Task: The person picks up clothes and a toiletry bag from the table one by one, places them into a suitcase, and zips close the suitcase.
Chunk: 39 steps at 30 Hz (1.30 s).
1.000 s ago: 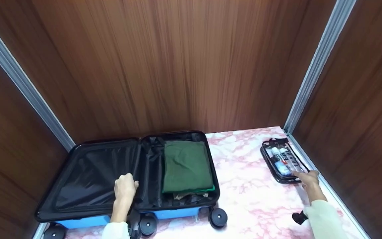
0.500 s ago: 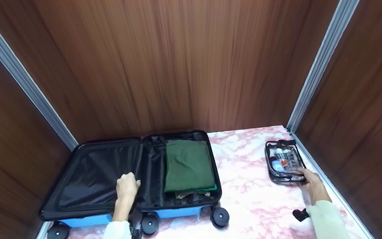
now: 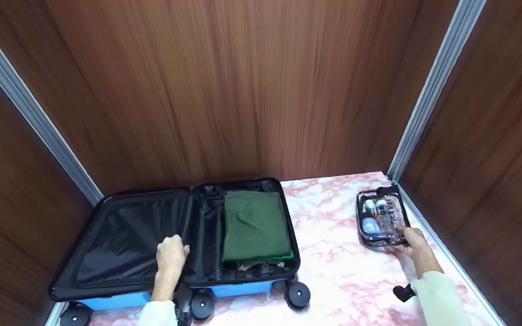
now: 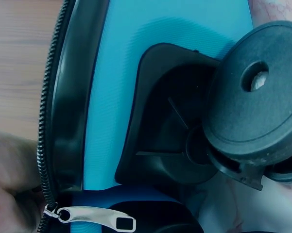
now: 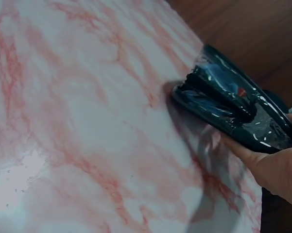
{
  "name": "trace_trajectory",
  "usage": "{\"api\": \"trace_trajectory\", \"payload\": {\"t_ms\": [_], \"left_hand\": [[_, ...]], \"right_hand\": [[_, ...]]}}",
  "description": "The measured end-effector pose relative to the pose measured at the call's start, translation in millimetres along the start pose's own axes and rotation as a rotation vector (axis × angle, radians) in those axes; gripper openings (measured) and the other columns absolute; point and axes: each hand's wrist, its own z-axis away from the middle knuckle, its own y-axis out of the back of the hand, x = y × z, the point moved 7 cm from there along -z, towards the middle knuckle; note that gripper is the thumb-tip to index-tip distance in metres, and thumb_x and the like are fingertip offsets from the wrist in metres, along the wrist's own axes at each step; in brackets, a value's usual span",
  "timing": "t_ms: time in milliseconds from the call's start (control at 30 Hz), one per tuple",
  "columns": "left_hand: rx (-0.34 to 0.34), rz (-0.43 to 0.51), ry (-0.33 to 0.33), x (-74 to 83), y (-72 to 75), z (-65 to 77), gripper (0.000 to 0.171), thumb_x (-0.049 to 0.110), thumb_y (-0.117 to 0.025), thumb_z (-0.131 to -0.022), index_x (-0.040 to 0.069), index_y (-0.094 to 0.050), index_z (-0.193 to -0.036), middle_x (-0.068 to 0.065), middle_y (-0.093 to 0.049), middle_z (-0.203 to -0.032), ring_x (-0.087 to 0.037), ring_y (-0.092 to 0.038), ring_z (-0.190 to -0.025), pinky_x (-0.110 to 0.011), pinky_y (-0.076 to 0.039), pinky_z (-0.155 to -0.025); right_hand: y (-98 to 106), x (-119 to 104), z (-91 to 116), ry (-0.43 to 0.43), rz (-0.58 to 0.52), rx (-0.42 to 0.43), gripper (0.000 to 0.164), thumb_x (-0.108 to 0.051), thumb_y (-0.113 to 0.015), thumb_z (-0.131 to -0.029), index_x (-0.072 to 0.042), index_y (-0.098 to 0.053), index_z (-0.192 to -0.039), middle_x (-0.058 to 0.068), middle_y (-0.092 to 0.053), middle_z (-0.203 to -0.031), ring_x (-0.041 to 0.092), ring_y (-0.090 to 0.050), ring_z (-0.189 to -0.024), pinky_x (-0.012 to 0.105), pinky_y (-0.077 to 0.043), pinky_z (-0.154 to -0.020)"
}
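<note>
Pouch [image 3: 382,218] edged L since prev., long axis fwd of your R hand [image 3: 417,246] gripping near-R corner; L hand [image 3: 171,254] curled, hold unclear.

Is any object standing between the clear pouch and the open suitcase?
Nothing loose is visible between the clear pouch, held by the right hand, and the open suitcase; only the suitcase's raised rim stands there.

1. A right hand [image 5: 279,172] grips one end of a clear, dark-edged pouch [image 5: 233,103].
2. A white table [image 5: 87,111], veined in pink, stretches out beside it.
3. Brown wood [image 5: 248,29] fills the upper right corner.
</note>
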Motion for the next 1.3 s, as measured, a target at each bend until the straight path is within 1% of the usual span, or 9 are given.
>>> {"api": "trace_trajectory", "payload": {"t_ms": [133, 233, 333, 400, 500, 600, 767, 933, 1300], "left_hand": [[0.001, -0.002, -0.009, 0.2, -0.2, -0.5, 0.018, 0.007, -0.077, -0.076, -0.009, -0.068, -0.074, -0.033, -0.069, -0.077, -0.052, -0.067, -0.069, -0.057, -0.055, -0.064], [-0.007, 0.0, -0.011, -0.2, -0.5, -0.2, 0.018, 0.007, -0.077, -0.077, -0.008, -0.069, -0.074, -0.032, -0.07, -0.077, -0.052, -0.067, -0.069, -0.057, -0.055, -0.064], [-0.017, 0.0, -0.004, -1.3, -0.8, 0.1, 0.018, 0.007, -0.077, -0.078, -0.008, -0.069, -0.075, -0.032, -0.07, -0.077, -0.052, -0.067, -0.069, -0.057, -0.055, -0.064], [-0.025, -0.002, -0.001, -1.3, -1.6, 0.1, 0.018, 0.007, -0.076, -0.078, -0.008, -0.069, -0.075, -0.032, -0.07, -0.077, -0.052, -0.067, -0.07, -0.057, -0.055, -0.064], [-0.024, 0.0, -0.006, -0.9, -1.5, -0.7, 0.017, 0.006, -0.075, -0.078, -0.009, -0.068, -0.075, -0.032, -0.069, -0.078, -0.052, -0.067, -0.07, -0.057, -0.055, -0.064], [-0.018, 0.001, -0.011, -0.8, -1.6, -2.4, 0.017, 0.006, -0.075, -0.078, -0.009, -0.068, -0.075, -0.032, -0.069, -0.078, -0.051, -0.067, -0.07, -0.057, -0.055, -0.065], [-0.026, -0.004, -0.009, -1.3, -3.2, -6.2, 0.017, 0.006, -0.075, -0.078, -0.009, -0.068, -0.074, -0.032, -0.07, -0.077, -0.052, -0.067, -0.07, -0.056, -0.055, -0.065], [-0.039, 0.002, 0.002, -3.2, -5.0, -8.1, 0.017, 0.006, -0.075, -0.078, -0.008, -0.068, -0.074, -0.032, -0.069, -0.078, -0.052, -0.067, -0.071, -0.057, -0.055, -0.065], [-0.05, 0.0, 0.011, -4.2, -7.3, -11.0, 0.017, 0.007, -0.074, -0.078, -0.008, -0.068, -0.075, -0.033, -0.069, -0.08, -0.053, -0.066, -0.071, -0.057, -0.054, -0.064]], "right_hand": [[2.8, 0.6, -2.0, 0.074, 0.038, 0.065, 0.012, -0.01, -0.037, -0.103, -0.004, -0.047, -0.108, -0.005, -0.062, -0.067, 0.005, -0.064, -0.061, 0.021, -0.057, -0.061], [3.9, -1.3, -0.6, 0.127, 0.091, 0.113, 0.019, -0.013, -0.04, -0.104, -0.007, -0.047, -0.121, -0.01, -0.061, -0.07, 0.002, -0.061, -0.062, 0.019, -0.055, -0.06], [4.3, -5.8, 2.3, 0.172, 0.143, 0.154, 0.02, -0.015, -0.044, -0.104, -0.01, -0.05, -0.123, -0.014, -0.061, -0.073, 0.001, -0.059, -0.061, 0.019, -0.05, -0.056], [4.8, -8.8, 5.2, 0.186, 0.147, 0.168, 0.016, -0.015, -0.046, -0.103, -0.01, -0.051, -0.118, -0.014, -0.062, -0.074, 0.002, -0.058, -0.059, 0.019, -0.048, -0.051], [3.8, -11.1, 10.0, 0.183, 0.121, 0.16, 0.011, -0.015, -0.045, -0.104, -0.013, -0.052, -0.112, -0.017, -0.063, -0.074, 0.004, -0.059, -0.057, 0.022, -0.047, -0.046], [-0.4, -13.9, 15.0, 0.184, 0.101, 0.138, 0.01, -0.016, -0.044, -0.105, -0.015, -0.051, -0.111, -0.017, -0.065, -0.074, 0.004, -0.062, -0.057, 0.024, -0.049, -0.047], [-11.3, -23.3, 22.4, 0.231, 0.027, 0.108, 0.01, -0.014, -0.043, -0.105, -0.014, -0.052, -0.108, -0.01, -0.064, -0.076, 0.002, -0.063, -0.06, 0.017, -0.054, -0.056], [-22.2, -30.2, 29.5, 0.257, -0.007, 0.083, 0.01, -0.01, -0.042, -0.104, -0.011, -0.051, -0.106, -0.009, -0.062, -0.081, 0.003, -0.065, -0.064, 0.018, -0.057, -0.063], [-38.5, -39.6, 37.9, 0.258, -0.006, 0.067, 0.012, -0.012, -0.042, -0.105, -0.01, -0.044, -0.117, -0.01, -0.062, -0.081, 0.002, -0.064, -0.065, 0.018, -0.056, -0.061]]}}
